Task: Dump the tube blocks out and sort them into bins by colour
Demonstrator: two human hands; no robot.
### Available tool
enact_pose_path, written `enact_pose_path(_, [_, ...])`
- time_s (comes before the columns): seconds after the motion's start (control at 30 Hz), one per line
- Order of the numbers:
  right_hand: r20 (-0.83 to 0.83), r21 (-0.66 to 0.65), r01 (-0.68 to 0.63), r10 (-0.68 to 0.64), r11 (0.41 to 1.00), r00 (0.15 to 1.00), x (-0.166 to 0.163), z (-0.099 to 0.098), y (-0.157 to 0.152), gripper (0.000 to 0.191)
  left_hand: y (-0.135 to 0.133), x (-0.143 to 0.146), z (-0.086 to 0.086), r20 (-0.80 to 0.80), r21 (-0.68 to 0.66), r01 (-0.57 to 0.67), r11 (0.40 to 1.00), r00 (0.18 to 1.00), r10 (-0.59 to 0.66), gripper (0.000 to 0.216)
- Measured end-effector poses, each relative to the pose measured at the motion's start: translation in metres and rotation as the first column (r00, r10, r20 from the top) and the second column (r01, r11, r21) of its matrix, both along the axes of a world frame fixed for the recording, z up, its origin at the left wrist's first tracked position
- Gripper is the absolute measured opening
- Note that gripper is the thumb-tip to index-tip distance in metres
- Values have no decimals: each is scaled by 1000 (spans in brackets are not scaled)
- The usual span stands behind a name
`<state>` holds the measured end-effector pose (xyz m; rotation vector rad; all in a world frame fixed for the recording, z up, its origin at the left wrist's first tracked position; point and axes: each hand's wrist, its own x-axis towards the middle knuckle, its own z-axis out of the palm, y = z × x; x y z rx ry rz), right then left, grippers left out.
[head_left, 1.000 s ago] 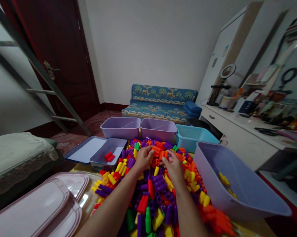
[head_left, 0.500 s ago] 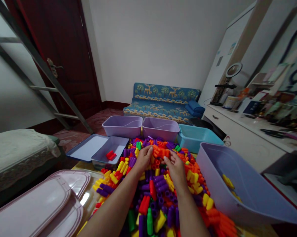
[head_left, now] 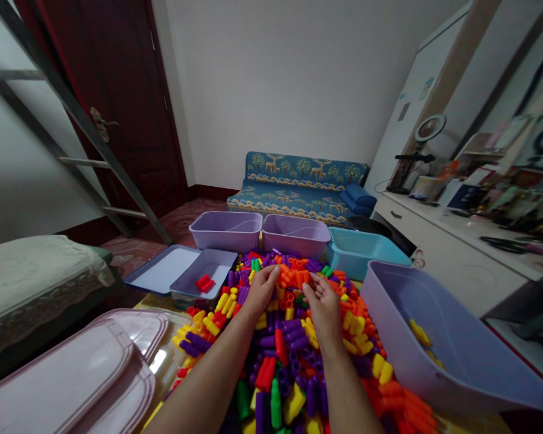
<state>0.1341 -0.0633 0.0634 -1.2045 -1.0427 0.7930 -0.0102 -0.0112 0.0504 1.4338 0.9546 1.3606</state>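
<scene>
A big heap of plastic tube pieces [head_left: 293, 349] in red, yellow, purple, orange and green covers the table before me. My left hand [head_left: 261, 290] and my right hand [head_left: 322, 304] meet over the far part of the heap. Both have their fingers curled onto a cluster of orange pieces [head_left: 293, 278] held between them. A large lilac bin [head_left: 438, 355] on the right holds a few yellow pieces [head_left: 419, 333]. A small lilac tray [head_left: 194, 288] on the left holds two red pieces [head_left: 204, 283].
Two lilac bins [head_left: 226, 229] [head_left: 295, 235] and a light blue bin [head_left: 361, 250] stand behind the heap. Pink lids [head_left: 72, 380] lie at front left, a blue lid [head_left: 160, 271] beside the small tray. A ladder, door, sofa and white cabinet surround the table.
Both hands stay on the orange pieces at the far part of the heap, shifting only slightly. The camera view has tilted a little.
</scene>
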Motion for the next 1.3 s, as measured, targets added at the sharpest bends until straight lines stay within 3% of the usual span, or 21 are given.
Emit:
enact_pose_path(0.17, [-27,20,67,-67,998,997,-1,1,0,42,1,1,-2,21,8,12,1000,1000,-12,46])
enact_pose_path(0.67, [-60,-16,-12,11,1000,998,-2,1,-1,42,-10,4,10,3,-20,113,993,994,-113,50])
enact_pose_path(0.87, [-100,55,188,-182,981,978,0,-1,0,46,-5,4,4,-1,7,59,998,998,-59,49])
enact_pose_path(1.07, [-66,5,-1,1,1000,998,-3,0,0,38,-2,3,-5,-60,29,95,995,994,-94,49])
enact_pose_path(1.2, [-78,-15,1,-2,1000,997,-4,-4,1,41,-1,2,-7,-109,46,74,996,992,-68,46])
enact_pose_path(1.3, [-84,-48,35,-39,998,996,-1,-10,4,49,-4,4,-7,-215,103,-11,995,976,33,42])
